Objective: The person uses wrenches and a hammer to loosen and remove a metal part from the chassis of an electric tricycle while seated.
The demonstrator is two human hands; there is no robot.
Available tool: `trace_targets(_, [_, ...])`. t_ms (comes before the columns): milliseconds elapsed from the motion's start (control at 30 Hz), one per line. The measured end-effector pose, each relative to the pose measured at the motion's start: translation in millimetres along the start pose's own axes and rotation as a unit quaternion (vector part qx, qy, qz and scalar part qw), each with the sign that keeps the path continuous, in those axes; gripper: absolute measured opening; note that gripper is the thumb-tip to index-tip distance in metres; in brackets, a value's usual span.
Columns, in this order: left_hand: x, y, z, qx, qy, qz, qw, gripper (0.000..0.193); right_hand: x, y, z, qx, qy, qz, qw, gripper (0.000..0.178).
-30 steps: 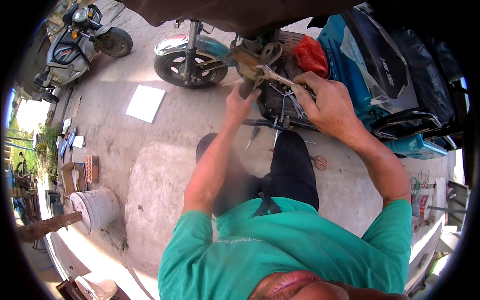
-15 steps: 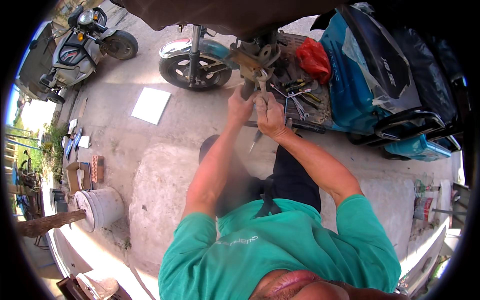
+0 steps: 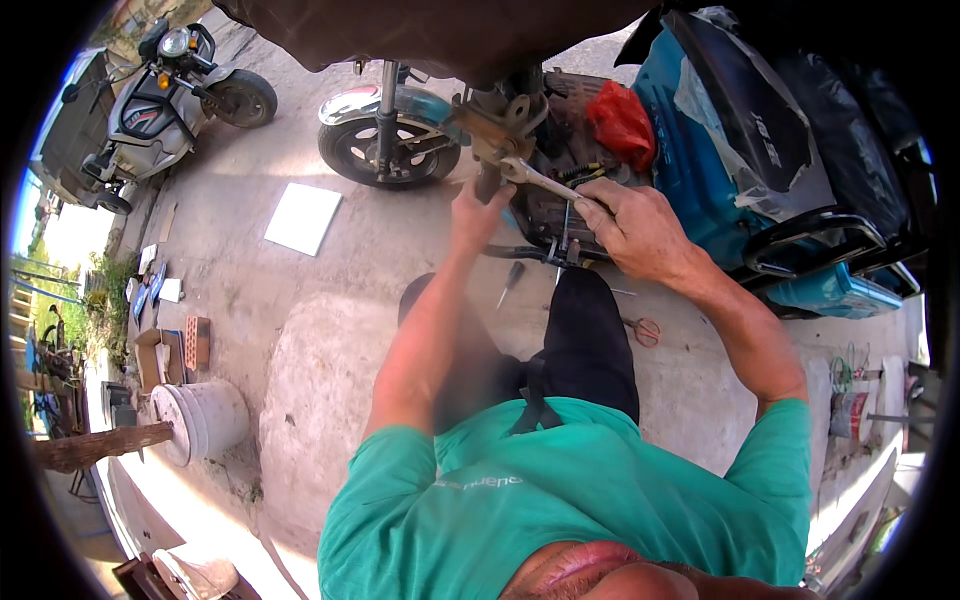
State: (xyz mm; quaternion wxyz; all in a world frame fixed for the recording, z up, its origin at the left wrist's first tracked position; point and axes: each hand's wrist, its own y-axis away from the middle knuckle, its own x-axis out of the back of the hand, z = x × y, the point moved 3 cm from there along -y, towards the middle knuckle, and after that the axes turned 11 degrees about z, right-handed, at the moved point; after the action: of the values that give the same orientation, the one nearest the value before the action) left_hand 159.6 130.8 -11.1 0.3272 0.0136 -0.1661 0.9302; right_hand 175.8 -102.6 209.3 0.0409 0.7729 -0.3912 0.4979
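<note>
My right hand (image 3: pixel 640 230) is closed round the end of a metal wrench (image 3: pixel 545 179). The wrench slants up to the left, its head against the underside of a rusty metal bracket (image 3: pixel 497 135) on the front of a vehicle. My left hand (image 3: pixel 477 215) grips a dark rounded part (image 3: pixel 488 182) just below that bracket, beside the wrench head. Whether the jaw sits on a nut is too small to tell. A front wheel (image 3: pixel 390 150) with a blue mudguard stands left of the bracket. Dark cloth (image 3: pixel 440 35) hides the top of the vehicle.
A red plastic bag (image 3: pixel 624 125) and tools lie on the footboard. On the ground are a screwdriver (image 3: pixel 510 283), red-handled scissors (image 3: pixel 646 331) and a white square panel (image 3: pixel 303 219). A white bucket (image 3: pixel 215 415) and a brick (image 3: pixel 197 342) stand left; another three-wheeler (image 3: pixel 150 105) is parked far left.
My right hand has swung out to the right with the wrench, which was nearly upright and now slants. My left hand stays below the bracket. The screwdriver and scissors show more fully.
</note>
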Motion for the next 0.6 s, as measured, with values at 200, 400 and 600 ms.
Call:
trace_targets(200, [-0.6,2.0,1.6,0.028,0.005,-0.009,1.000,0.057,41.0,-27.4,-28.8,0.038,0.104,-0.047,0.993,0.027])
trace_targets(400, [-0.9,1.5,-0.6,0.032,-0.017,-0.007,0.999,0.057,53.4,-59.0,-41.7,0.068,0.172,-0.085,0.979,0.025])
trace_targets(600, [-2.7,0.8,2.3,0.029,-0.007,-0.006,1.000,0.054,50.9,-113.6,-50.5,0.257,0.294,-0.187,0.901,0.026])
